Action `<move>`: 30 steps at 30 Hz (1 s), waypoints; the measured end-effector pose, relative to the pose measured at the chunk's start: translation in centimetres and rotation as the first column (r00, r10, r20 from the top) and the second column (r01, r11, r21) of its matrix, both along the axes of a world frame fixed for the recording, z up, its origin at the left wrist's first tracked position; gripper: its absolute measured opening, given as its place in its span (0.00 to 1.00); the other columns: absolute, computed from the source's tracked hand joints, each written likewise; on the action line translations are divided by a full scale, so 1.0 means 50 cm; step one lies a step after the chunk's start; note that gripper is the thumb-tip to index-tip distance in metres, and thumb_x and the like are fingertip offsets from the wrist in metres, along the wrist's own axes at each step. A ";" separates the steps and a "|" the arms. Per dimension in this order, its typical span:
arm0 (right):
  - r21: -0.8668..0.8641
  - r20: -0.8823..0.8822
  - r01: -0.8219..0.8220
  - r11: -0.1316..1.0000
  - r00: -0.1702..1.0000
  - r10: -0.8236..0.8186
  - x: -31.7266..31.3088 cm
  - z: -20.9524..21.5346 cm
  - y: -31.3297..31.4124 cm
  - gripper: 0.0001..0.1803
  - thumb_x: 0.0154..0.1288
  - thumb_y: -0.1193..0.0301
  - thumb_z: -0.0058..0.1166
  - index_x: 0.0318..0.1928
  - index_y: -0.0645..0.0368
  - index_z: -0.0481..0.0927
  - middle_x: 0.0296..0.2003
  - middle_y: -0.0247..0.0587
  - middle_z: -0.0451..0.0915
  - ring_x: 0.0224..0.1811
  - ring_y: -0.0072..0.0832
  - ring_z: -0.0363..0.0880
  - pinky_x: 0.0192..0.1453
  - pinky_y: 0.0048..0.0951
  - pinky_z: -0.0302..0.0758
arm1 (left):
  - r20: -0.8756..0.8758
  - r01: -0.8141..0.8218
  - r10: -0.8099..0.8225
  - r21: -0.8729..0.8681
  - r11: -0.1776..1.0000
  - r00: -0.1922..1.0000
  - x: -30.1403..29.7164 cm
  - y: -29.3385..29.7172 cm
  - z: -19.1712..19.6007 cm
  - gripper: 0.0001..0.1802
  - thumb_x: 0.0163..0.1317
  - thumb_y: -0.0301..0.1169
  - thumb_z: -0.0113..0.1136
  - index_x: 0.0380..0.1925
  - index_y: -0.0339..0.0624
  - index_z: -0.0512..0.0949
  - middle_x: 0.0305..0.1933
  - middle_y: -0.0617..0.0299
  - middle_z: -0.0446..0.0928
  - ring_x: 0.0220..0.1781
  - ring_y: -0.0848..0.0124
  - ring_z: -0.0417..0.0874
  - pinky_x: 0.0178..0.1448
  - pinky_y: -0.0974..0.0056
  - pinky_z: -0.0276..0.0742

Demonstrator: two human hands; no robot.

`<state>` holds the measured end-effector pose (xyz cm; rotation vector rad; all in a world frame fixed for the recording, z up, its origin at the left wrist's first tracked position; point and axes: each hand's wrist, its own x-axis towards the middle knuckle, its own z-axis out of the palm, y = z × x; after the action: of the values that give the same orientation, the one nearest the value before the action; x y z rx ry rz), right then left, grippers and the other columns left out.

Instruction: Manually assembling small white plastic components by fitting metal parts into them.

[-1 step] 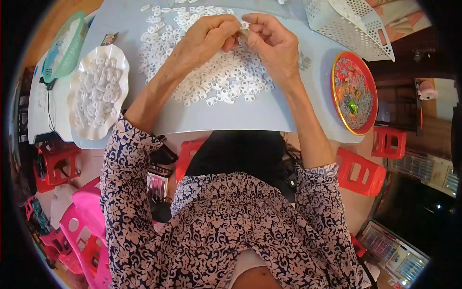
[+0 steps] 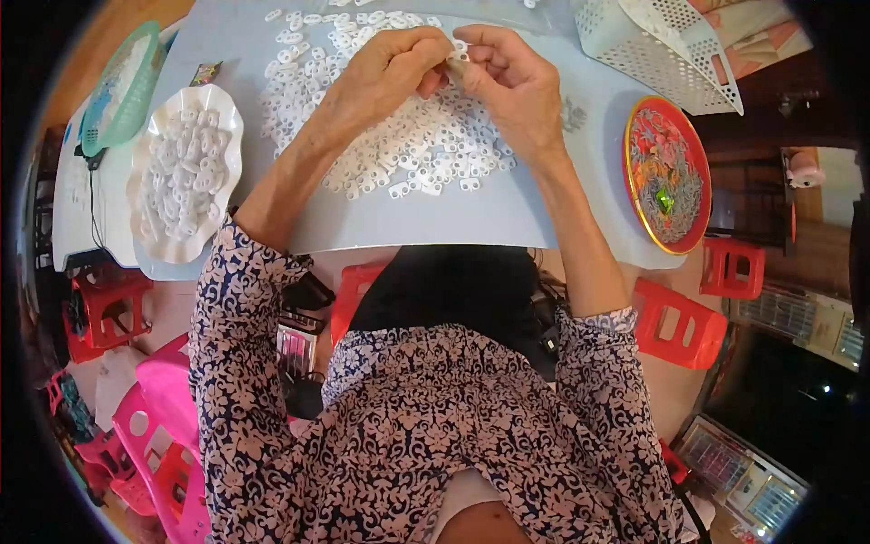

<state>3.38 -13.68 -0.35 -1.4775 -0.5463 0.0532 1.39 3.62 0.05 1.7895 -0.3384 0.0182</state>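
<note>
My left hand [image 2: 391, 76] and my right hand [image 2: 518, 89] meet above the far middle of the table, their fingertips almost touching. Between thumb and fingers of the right hand is a small white plastic piece [image 2: 460, 49], apparently with holes like the others. The left hand's fingers are pinched together against the right fingertips; what they grip is hidden. Beneath both hands spreads a loose heap of small white two-holed pieces [image 2: 408, 154]. At the left, a white wavy-edged dish [image 2: 141, 222] holds several similar white pieces.
A red gold-rimmed bowl [image 2: 630, 177] of small grey parts, with red, orange and green items, stands at right. Behind it is a white perforated basket [image 2: 625, 54]. A green basket [image 2: 148, 91] and a small wrapper [image 2: 206, 73] lie left. Red stools [image 2: 680, 322] surround the table.
Both hands stay in place above the heap; the fingertips and the small white piece shift only very slightly.
</note>
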 end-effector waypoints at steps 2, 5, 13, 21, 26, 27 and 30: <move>-0.033 0.030 -0.022 0.999 0.999 0.023 -0.004 -0.002 0.000 0.16 0.59 0.80 0.57 0.49 0.65 0.76 0.32 0.30 0.75 0.31 0.14 0.73 0.36 0.16 0.73 | -0.001 -0.018 0.018 0.000 1.000 1.000 0.000 -0.001 0.000 0.17 0.67 0.37 0.45 0.26 0.38 0.75 0.21 0.66 0.70 0.24 0.79 0.68 0.31 0.72 0.66; -0.081 0.077 -0.033 0.996 0.996 0.039 0.000 -0.014 0.002 0.18 0.59 0.80 0.59 0.51 0.65 0.75 0.35 0.31 0.74 0.32 0.15 0.72 0.37 0.16 0.72 | 0.009 -0.065 0.065 -0.022 0.998 0.998 -0.002 -0.009 0.002 0.16 0.66 0.36 0.44 0.25 0.38 0.74 0.20 0.66 0.69 0.23 0.78 0.68 0.30 0.71 0.65; -0.198 0.193 0.059 0.978 0.981 -0.020 -0.002 -0.013 0.003 0.20 0.54 0.80 0.64 0.49 0.65 0.77 0.32 0.29 0.73 0.32 0.14 0.68 0.36 0.14 0.70 | 0.127 -0.105 0.100 0.035 0.994 0.987 -0.004 -0.018 -0.012 0.16 0.66 0.35 0.43 0.24 0.37 0.70 0.18 0.64 0.64 0.21 0.77 0.64 0.26 0.67 0.64; -0.264 0.206 0.049 0.963 0.979 0.006 -0.003 -0.003 -0.007 0.14 0.56 0.80 0.62 0.44 0.64 0.78 0.27 0.27 0.73 0.30 0.12 0.69 0.33 0.13 0.70 | 0.109 -0.104 0.096 0.072 0.992 0.989 -0.010 -0.019 -0.007 0.16 0.66 0.36 0.42 0.24 0.37 0.68 0.18 0.64 0.63 0.22 0.76 0.63 0.27 0.66 0.63; -0.250 0.265 0.078 0.965 0.964 -0.010 0.002 -0.008 -0.010 0.13 0.53 0.77 0.64 0.40 0.63 0.78 0.24 0.29 0.76 0.26 0.13 0.71 0.30 0.15 0.71 | 0.077 -0.070 0.061 0.126 0.989 0.995 -0.013 -0.022 -0.003 0.16 0.66 0.36 0.42 0.23 0.37 0.67 0.17 0.63 0.63 0.22 0.76 0.63 0.27 0.66 0.63; -0.211 0.289 0.107 0.972 0.956 -0.043 0.004 -0.011 -0.010 0.13 0.50 0.75 0.67 0.37 0.61 0.79 0.22 0.30 0.78 0.23 0.14 0.73 0.28 0.17 0.71 | 0.083 -0.075 0.066 0.111 0.991 0.994 -0.013 -0.026 -0.005 0.16 0.66 0.36 0.42 0.23 0.36 0.67 0.17 0.63 0.62 0.22 0.76 0.63 0.27 0.66 0.63; -0.283 0.263 0.060 0.957 0.965 0.017 -0.003 0.001 -0.011 0.12 0.56 0.78 0.63 0.41 0.64 0.78 0.26 0.27 0.74 0.28 0.12 0.70 0.33 0.14 0.70 | 0.087 -0.082 0.074 0.092 0.992 0.993 -0.015 -0.024 -0.009 0.16 0.66 0.35 0.42 0.23 0.36 0.67 0.17 0.63 0.62 0.22 0.76 0.63 0.27 0.66 0.63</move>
<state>3.22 -14.23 -0.28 -1.7901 -0.7620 -0.0858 0.65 2.40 -0.38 1.8998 -0.3337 0.1348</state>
